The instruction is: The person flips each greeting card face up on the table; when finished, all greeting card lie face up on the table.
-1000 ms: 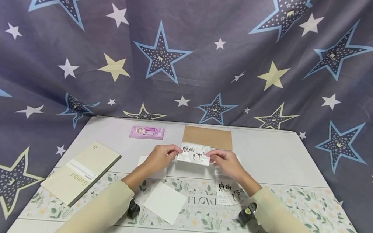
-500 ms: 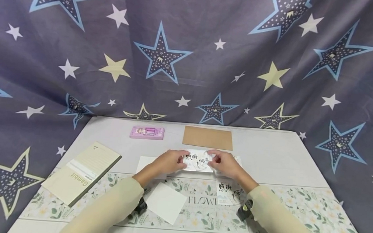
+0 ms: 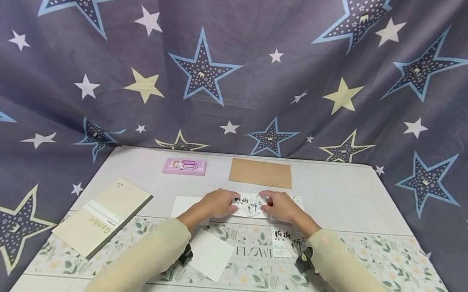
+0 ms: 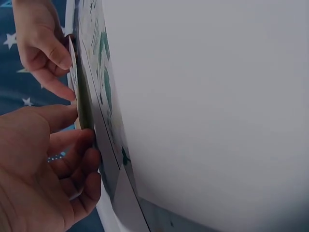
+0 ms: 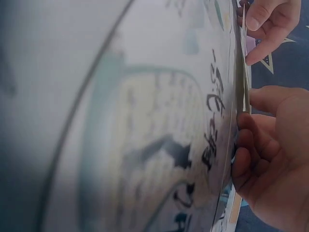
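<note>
Left hand (image 3: 218,203): thumb and fingers pinch one short edge of a printed card (image 3: 249,205). Right hand (image 3: 283,207): thumb and fingers pinch the opposite short edge, the card's printed face showing between. Card: white, black brush lettering, near the middle of the white table (image 3: 338,192); whether its lower edge touches the surface, the frames do not settle. Seen edge-on from both wrists, it is thin; single or folded cannot be told. Handling, by judgement: very light, paper-stiff, fairly smooth, prone to creasing or bending if squeezed inward; best held by its short edges, lightly, clear of the lettering. Nearest the right arm: a second lettered card (image 3: 281,245), flat, and a further printed piece (image 3: 298,201), partly hidden behind the right hand. Nearest the left arm: a white sheet (image 3: 185,204), partly covered, and a second white sheet (image 3: 212,255), set askew. Beyond the hands: a brown rectangle (image 3: 261,173), flat, and a purple box (image 3: 184,166). Far left: a cream notebook (image 3: 102,215), marked "Gambit". Behind all: a star-patterned curtain (image 3: 246,105).
</note>
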{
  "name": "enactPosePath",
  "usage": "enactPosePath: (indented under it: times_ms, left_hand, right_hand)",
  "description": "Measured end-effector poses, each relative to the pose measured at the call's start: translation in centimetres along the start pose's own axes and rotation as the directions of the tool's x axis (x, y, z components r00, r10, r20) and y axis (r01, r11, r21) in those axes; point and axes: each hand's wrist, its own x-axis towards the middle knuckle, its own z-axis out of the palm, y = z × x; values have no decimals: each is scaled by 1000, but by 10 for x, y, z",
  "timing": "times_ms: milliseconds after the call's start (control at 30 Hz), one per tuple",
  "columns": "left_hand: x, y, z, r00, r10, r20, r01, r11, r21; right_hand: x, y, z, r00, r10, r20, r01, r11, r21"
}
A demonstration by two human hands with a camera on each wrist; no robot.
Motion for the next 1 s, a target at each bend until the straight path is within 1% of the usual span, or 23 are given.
enactPosePath:
  times_ms: [100, 200, 433, 500, 633, 700, 833, 933, 1000]
  left_hand:
    - [0, 3, -2, 999, -32, 19, 32, 999, 2]
    - [-2, 6, -3, 998, -50, 24, 50, 999, 7]
    - [-2, 9, -2, 998, -57, 4, 57, 995, 76]
    - [-2, 9, -1, 998, -63, 2, 63, 995, 82]
    - [-4, 7, 0, 999, -54, -6, 54, 994, 90]
    - [-6, 5, -1, 999, -53, -8, 54, 995, 81]
    - [-13, 1, -7, 997, -63, -34, 65, 997, 45]
    - [-18, -5, -14, 996, -71, -51, 71, 997, 12]
    - [-21, -10, -19, 996, -77, -50, 77, 997, -4]
  right_hand:
    - [1, 0, 1, 1000, 4, 6, -4, 1000, -21]
    - [2, 0, 1, 1000, 8, 10, -7, 999, -46]
    - [3, 2, 3, 1000, 11, 18, -9, 996, -87]
    - [3, 2, 2, 1000, 13, 19, -11, 996, -88]
    - [3, 0, 2, 1000, 7, 20, -5, 996, -89]
    - [3, 0, 2, 1000, -6, 24, 8, 996, -91]
    - [3, -2, -1, 999, -32, 29, 35, 995, -96]
    - [3, -4, -2, 999, -51, 18, 52, 994, -97]
    - [5, -6, -2, 998, -63, 1, 63, 994, -95]
